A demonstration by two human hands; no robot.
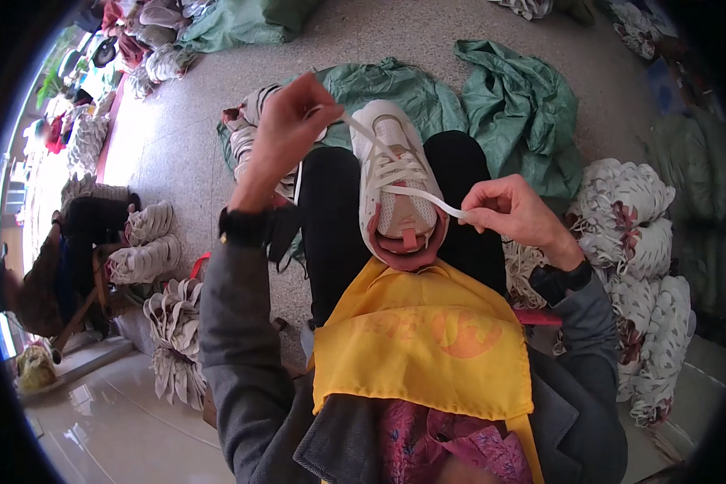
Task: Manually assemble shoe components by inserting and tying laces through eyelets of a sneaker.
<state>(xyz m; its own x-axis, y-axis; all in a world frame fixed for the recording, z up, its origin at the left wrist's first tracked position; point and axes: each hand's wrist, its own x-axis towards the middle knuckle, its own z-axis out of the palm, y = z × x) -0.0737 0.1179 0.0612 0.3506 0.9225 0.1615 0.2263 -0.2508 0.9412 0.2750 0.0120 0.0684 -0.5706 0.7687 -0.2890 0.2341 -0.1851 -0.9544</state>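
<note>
A white and beige sneaker (371, 173) with a pink collar lies between my knees, its toe pointing away from me and its heel against my yellow apron (411, 355). A flat white shoelace (423, 194) is threaded across its tongue. My left hand (294, 121) is raised beyond the left knee, fingers pinched on one stretch of the lace, which runs taut from the shoe. Over the right thigh, my right hand (515, 211) pinches another stretch between thumb and forefinger. Neither hand touches the shoe itself.
Green sacks (520, 113) lie crumpled on the floor ahead. Bundled pale shoe parts (625, 194) are stacked at my right, with more bundles (173, 339) at my left. Striped shoe pieces (246, 137) rest beside the left knee. At the far left, a person (97, 234) in dark clothes shows partly.
</note>
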